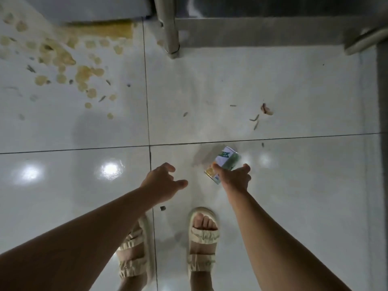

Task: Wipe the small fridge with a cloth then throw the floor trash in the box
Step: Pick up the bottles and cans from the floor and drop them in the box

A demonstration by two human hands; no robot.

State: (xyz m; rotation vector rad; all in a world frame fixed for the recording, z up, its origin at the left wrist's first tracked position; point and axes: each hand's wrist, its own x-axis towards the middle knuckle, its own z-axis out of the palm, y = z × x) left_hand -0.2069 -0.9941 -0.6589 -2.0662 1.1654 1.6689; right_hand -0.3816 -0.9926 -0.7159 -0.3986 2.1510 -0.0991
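A small drink can (225,159) with a white, green and orange label is in my right hand (236,177), whose thumb and fingers wrap its near side just above the white tiled floor. My left hand (162,179) hovers to the left of it, fingers spread, holding nothing. Small scraps of trash lie on the tiles: thin leaf-like bits (255,121), a pinkish peel (266,110) and a dark crumb (162,208) near my feet. Neither the fridge's front, a cloth nor a box shows in the head view.
Yellowish stains (63,59) spread over the floor at the upper left, below a white appliance base (100,7). A metal table leg (171,28) and lower rail (262,24) stand at the top. My sandalled feet (202,234) stand at the bottom centre.
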